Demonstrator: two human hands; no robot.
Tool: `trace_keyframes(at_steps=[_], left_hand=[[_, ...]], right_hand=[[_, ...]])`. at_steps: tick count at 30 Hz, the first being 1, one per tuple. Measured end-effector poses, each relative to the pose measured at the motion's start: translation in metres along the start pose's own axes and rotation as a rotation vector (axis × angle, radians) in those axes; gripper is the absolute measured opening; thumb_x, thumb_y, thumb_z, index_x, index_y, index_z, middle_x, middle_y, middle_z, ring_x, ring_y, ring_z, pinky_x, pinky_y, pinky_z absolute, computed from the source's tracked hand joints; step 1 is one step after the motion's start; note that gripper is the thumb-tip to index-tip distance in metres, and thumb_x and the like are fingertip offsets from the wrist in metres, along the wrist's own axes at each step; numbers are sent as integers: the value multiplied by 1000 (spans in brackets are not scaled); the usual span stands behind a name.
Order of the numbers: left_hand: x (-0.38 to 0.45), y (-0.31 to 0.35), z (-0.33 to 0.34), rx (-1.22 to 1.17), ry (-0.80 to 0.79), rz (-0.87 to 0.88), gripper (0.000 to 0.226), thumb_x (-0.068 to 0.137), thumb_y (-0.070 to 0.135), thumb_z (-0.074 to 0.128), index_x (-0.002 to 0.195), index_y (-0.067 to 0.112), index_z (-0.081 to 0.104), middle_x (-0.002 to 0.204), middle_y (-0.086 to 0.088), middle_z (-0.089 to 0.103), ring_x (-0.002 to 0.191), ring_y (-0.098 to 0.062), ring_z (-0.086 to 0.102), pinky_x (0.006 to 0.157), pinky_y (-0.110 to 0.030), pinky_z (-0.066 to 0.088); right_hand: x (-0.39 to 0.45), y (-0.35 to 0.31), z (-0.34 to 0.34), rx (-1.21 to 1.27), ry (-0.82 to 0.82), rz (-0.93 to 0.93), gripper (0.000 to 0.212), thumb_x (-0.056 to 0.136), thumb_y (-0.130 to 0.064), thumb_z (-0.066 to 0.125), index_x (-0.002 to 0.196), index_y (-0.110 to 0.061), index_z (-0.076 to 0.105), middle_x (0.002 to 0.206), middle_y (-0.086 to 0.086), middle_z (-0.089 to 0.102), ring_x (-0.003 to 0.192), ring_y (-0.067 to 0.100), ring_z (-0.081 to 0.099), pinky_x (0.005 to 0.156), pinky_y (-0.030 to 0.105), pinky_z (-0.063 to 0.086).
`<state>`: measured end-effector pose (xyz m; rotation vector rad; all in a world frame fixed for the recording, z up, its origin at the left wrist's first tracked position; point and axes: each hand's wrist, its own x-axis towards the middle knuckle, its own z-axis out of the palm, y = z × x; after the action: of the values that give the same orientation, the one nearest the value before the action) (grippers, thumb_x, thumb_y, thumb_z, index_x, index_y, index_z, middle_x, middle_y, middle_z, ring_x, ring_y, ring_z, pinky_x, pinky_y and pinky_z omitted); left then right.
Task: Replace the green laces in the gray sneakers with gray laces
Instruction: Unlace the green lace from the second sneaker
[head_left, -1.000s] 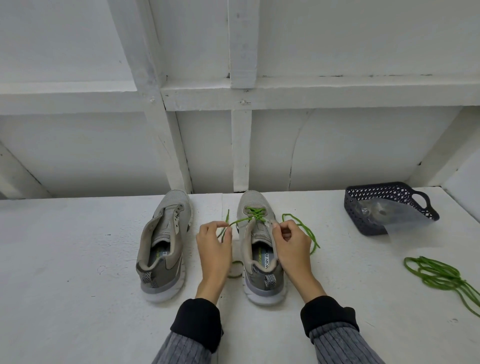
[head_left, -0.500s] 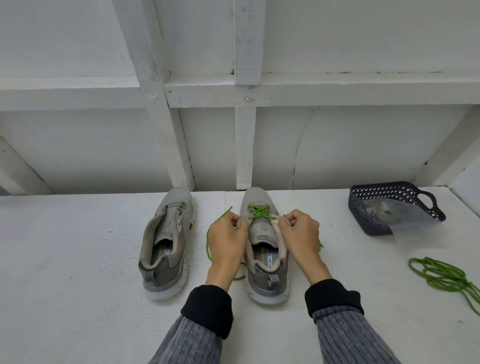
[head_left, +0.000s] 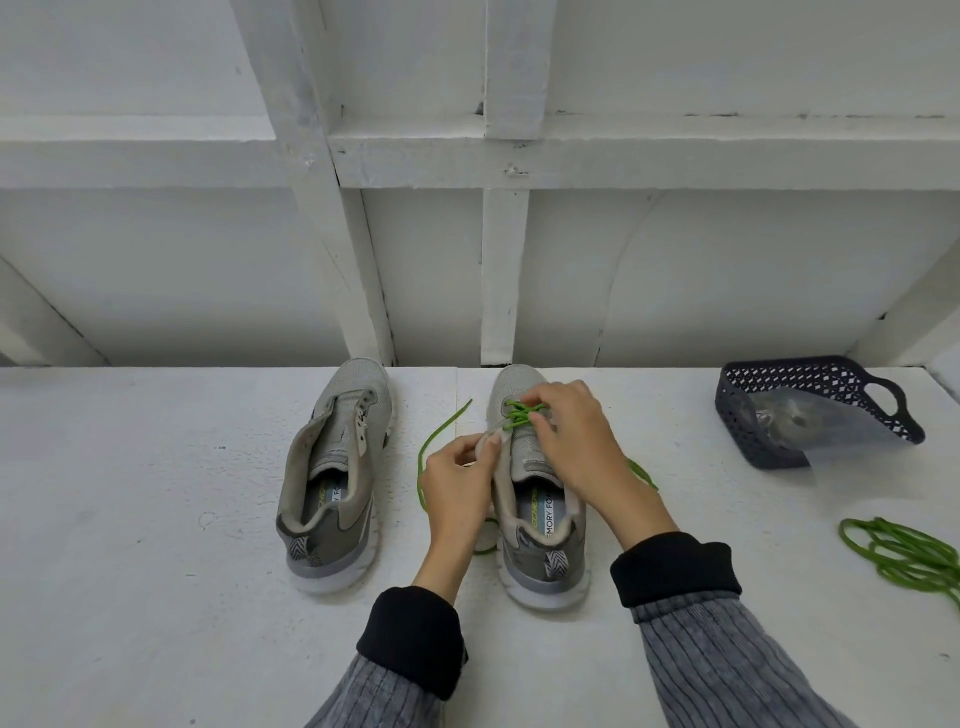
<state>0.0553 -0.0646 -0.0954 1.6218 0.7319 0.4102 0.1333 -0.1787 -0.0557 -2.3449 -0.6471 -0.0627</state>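
1. Unlacing: green lace (head_left: 521, 413) remains only in the right sneaker's (head_left: 537, 499) front eyelets.
2. My right hand (head_left: 574, 441) pinches a crossing; left hand (head_left: 460, 480) grips the eyelet flap, steadying it.
3. Left sneaker (head_left: 332, 478) sits bare; removed lace (head_left: 904, 553) lies right on the surface (head_left: 156, 571).

You work on a white table (head_left: 156, 597) before a white-painted wall (head_left: 727, 260). Left of the laced sneaker (head_left: 540, 519), the other gray sneaker (head_left: 332, 483) has a white sole and a black-and-white chevron heel tab. The laced sneaker carries a bright green lace (head_left: 522, 410) over pale gray mesh. Right of it sits a dark navy basket (head_left: 810, 410) with a diamond lattice, and nearer you a green lace bundle (head_left: 904, 556). Your sleeves (head_left: 727, 660) are gray ribbed, with black cuffs.
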Motion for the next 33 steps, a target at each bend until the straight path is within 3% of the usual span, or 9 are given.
trace_keyframes(at_steps=[5, 8, 11, 14, 18, 21, 25, 29, 33], left_hand=[[0, -2, 0, -51, -17, 22, 8, 88, 28, 72, 87, 22, 77, 77, 11, 74, 75, -1, 68, 67, -14, 50], [0, -3, 0, -53, 9, 38, 6, 88, 25, 71, 87, 22, 76, 79, 12, 74, 78, 0, 67, 70, -13, 50], [-2, -4, 1, -55, 21, 45, 6, 89, 22, 70, 85, 23, 75, 79, 14, 73, 76, 2, 64, 66, -8, 46], [-3, -3, 3, -50, 18, 45, 6, 90, 23, 69, 87, 21, 75, 79, 14, 72, 74, 5, 62, 63, -6, 43], [-4, -2, 6, -65, 27, 58, 7, 90, 21, 69, 86, 19, 74, 79, 13, 72, 70, 5, 61, 63, -7, 44], [-5, -3, 7, -71, 39, 57, 7, 90, 22, 69, 86, 20, 75, 77, 15, 72, 70, 3, 62, 63, -8, 45], [-5, -2, 8, -73, 30, 48, 7, 90, 20, 69, 86, 19, 75, 76, 16, 72, 67, 5, 61, 64, -9, 45], [-5, -3, 6, -82, 28, 49, 8, 91, 21, 68, 87, 20, 75, 78, 15, 73, 71, 2, 63, 66, -11, 48], [-6, -2, 6, -98, 26, 55, 9, 91, 20, 69, 84, 18, 74, 76, 12, 73, 67, 3, 61, 63, -10, 45]], right_hand=[[3, 10, 20, -176, -185, 20, 13, 92, -18, 58, 103, -22, 63, 102, 3, 54, 104, 24, 42, 88, 34, 38], [-1, 7, 20, 95, -13, 35, 7, 92, -15, 60, 92, -18, 66, 91, -5, 63, 94, 17, 48, 84, 30, 41], [-3, 9, 18, 550, 282, 359, 7, 94, -11, 58, 89, -15, 60, 86, -2, 68, 88, 16, 64, 81, 26, 51], [-7, 19, 15, 641, 368, 558, 8, 94, -5, 54, 96, -13, 57, 95, 3, 68, 94, 19, 64, 83, 26, 52], [-10, 12, 6, 358, 294, 285, 32, 85, 1, 52, 111, -17, 57, 110, -7, 56, 106, 13, 48, 83, 19, 38], [-6, 11, 9, 86, 134, 19, 28, 86, -16, 52, 112, -20, 63, 112, -12, 55, 111, 9, 40, 90, 23, 28], [-4, 21, 24, -123, 8, -31, 18, 93, -28, 59, 106, -20, 69, 114, -7, 59, 112, 15, 41, 85, 26, 22], [-5, 13, 23, 127, 88, 33, 8, 91, -19, 62, 93, -22, 70, 98, -14, 61, 102, 12, 47, 84, 28, 30], [-6, -11, -4, 784, 176, 139, 11, 98, -14, 53, 90, -19, 57, 95, -2, 71, 95, 14, 66, 84, 23, 50]])
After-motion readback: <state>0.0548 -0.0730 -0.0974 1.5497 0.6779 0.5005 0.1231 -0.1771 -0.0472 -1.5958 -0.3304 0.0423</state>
